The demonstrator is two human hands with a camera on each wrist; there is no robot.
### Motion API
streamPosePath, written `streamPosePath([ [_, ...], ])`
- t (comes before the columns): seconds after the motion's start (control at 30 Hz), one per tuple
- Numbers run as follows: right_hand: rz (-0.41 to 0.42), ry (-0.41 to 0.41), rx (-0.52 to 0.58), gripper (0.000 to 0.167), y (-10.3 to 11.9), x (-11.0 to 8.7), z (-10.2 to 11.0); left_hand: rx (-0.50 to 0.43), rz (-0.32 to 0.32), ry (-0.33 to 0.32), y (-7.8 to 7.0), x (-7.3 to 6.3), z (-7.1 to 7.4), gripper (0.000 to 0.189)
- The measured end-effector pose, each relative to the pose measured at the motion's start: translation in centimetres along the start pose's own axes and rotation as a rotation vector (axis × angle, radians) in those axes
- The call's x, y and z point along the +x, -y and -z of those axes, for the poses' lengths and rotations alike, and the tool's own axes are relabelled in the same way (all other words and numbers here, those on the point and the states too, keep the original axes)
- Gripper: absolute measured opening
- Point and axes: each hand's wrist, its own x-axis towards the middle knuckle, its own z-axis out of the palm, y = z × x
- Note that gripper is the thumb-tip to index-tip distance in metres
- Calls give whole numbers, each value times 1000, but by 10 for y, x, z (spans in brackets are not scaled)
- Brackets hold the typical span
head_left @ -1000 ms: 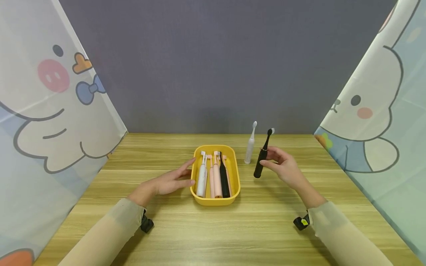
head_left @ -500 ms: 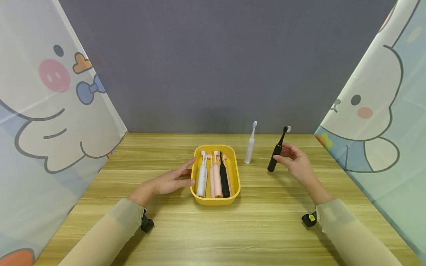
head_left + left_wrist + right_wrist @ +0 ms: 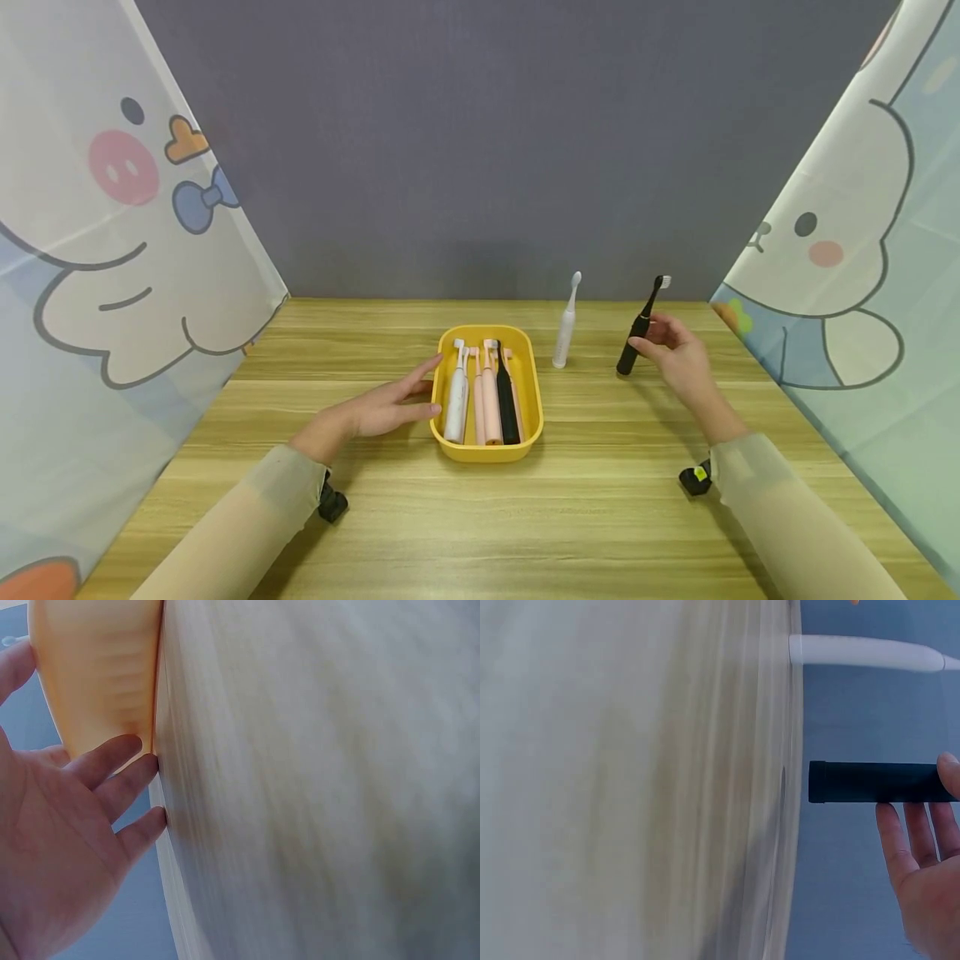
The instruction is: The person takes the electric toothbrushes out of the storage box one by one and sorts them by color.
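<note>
My right hand (image 3: 681, 358) pinches the dark handle of a black electric toothbrush (image 3: 626, 359) between thumb and fingers. The brush leans slightly right, bristles up, and its base (image 3: 819, 781) hangs close over the table in the right wrist view. To its left a white electric toothbrush (image 3: 564, 340) stands upright on the table. My left hand (image 3: 382, 408) rests with relaxed, spread fingers against the left side of a yellow tray (image 3: 487, 454). Inside the tray lie a white toothbrush (image 3: 455, 407), several pink toothbrushes (image 3: 491, 410) and a black toothbrush (image 3: 507, 408), heads toward the back.
The wood-grain table (image 3: 480, 533) ends at a grey back panel (image 3: 480, 150). Cartoon-printed curtains (image 3: 90, 317) flank it on both sides. A small black device (image 3: 696, 478) is strapped at the right wrist, and a similar one (image 3: 332, 503) at the left.
My right hand has carried the black electric toothbrush to the right and slightly back, away from the standing white one. The left hand has stayed at the tray.
</note>
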Motion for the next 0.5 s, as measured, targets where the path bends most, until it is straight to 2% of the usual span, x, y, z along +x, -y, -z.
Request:
streamPosePath([
  [0.2, -29, -10, -7, 65, -4, 11, 1, -1, -2, 4, 1, 1, 0, 94],
  [0.5, -71, -19, 71, 65, -14, 25, -6, 1, 0, 6, 1, 1, 0, 94],
])
